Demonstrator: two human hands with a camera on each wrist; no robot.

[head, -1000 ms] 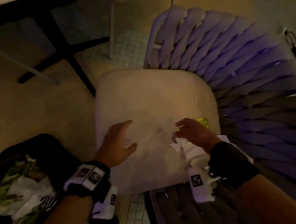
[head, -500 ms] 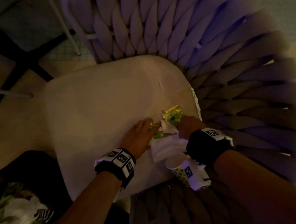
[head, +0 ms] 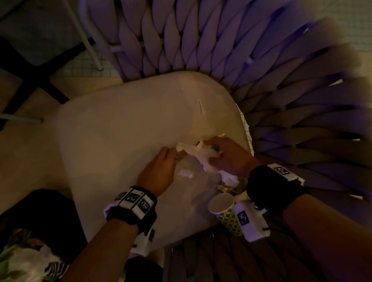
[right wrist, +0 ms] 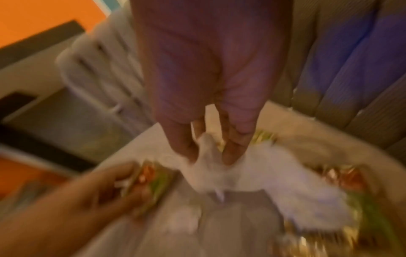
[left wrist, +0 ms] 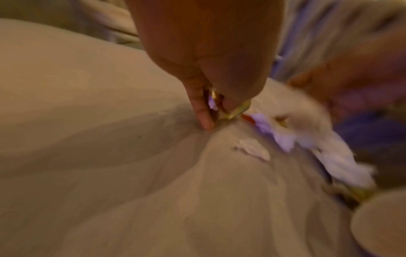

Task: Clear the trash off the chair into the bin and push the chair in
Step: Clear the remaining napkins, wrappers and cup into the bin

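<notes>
A pile of trash lies on the right side of the chair's beige cushion (head: 118, 132): crumpled white tissue (head: 200, 154), green and orange wrappers, and a dotted paper cup (head: 226, 210) on its side at the near edge. My left hand (head: 170, 156) pinches a green-gold wrapper (left wrist: 236, 110) at the pile's left end; the right wrist view shows that wrapper (right wrist: 151, 180) between its fingers. My right hand (head: 213, 146) pinches the tissue (right wrist: 211, 156) between thumb and fingers. A small white scrap (head: 186, 174) lies loose between my hands.
A bin with a black liner (head: 43, 217), holding white and green trash, stands on the floor at lower left. The purple woven chair back (head: 263, 69) curves round the far and right sides. Black table legs (head: 33, 74) stand at the upper left.
My left hand crossed the cushion to the pile and took hold of a wrapper. My right hand closed on the tissue. The head view has come closer to the seat.
</notes>
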